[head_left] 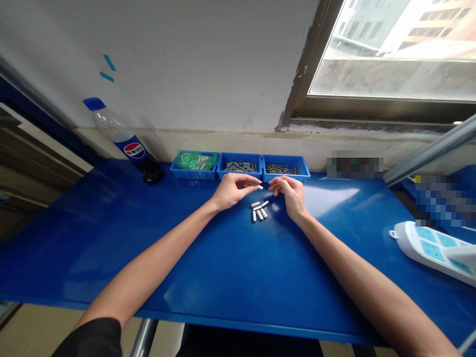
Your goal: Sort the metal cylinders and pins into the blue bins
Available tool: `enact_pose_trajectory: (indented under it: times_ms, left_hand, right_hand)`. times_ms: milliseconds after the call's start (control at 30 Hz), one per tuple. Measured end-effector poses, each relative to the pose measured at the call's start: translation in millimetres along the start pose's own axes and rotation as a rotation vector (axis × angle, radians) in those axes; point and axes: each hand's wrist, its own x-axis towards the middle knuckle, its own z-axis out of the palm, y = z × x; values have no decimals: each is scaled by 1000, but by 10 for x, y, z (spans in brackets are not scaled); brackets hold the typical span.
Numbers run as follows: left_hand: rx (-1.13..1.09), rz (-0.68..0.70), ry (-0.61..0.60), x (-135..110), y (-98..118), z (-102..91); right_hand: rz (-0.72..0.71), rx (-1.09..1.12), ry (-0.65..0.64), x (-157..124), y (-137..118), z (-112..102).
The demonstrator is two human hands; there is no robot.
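Observation:
My left hand pinches a small pale metal block between thumb and fingertips, above the blue table. Facing it, a short gap to the right, is my right hand. Its fingers are curled with the tips close together, and whatever they may hold is too small to make out. Below and between both hands lies a loose group of several small silver metal blocks. Just behind the hands, a blue bin holds grey metal pieces. The blue bin to its right contains screw-like metal pins.
A third blue bin with a green plastic bag stands at the left of the row. Further left is a cola bottle. A white power strip lies at the right on the blue table. Behind are the wall and a window.

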Motion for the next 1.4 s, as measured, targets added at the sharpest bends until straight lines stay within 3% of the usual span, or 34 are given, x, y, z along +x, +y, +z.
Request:
enact_pose_trajectory:
  times_ms: [167,400,533,667,733,800,933,1033,1133,1267,1400]
  left_hand:
    - [-71,-35,-8,3,64,4]
    - [-55,-40,26,25,62,-25]
    - [-40,-3,170,56,54,-66]
    - [26,154,344,80,71,-119]
    - [154,229,353,67,89,-134]
    - [323,271,231,34,106,-131]
    - [492,335,-245,-35,94,-90]
    - [562,354,-405,-49,41,-77]
    - [630,317,-418,-36,-5,-108]
    - [690,287,-360,-21,-39,-153]
    - [617,261,-250,-14,-51,-129]
  right_hand:
    - [-17,11,-37,-13,0,-6]
    - [-45,38,-231,-67,-53,-7]
    - [-29,36,-260,-68,-54,-6]
    - [-20,39,-241,-52,-34,-6]
    - [-20,43,-227,-44,-27,-4]
    - [-21,40,-189,-37,-23,-1]
    - [-27,39,-97,-24,-10,5]
    - [-29,38,-92,-19,1,5]
    - [-28,42,-102,-20,2,3]
    - [-15,36,-103,-23,-6,1]
    - [-4,24,-101,-22,-3,-1]
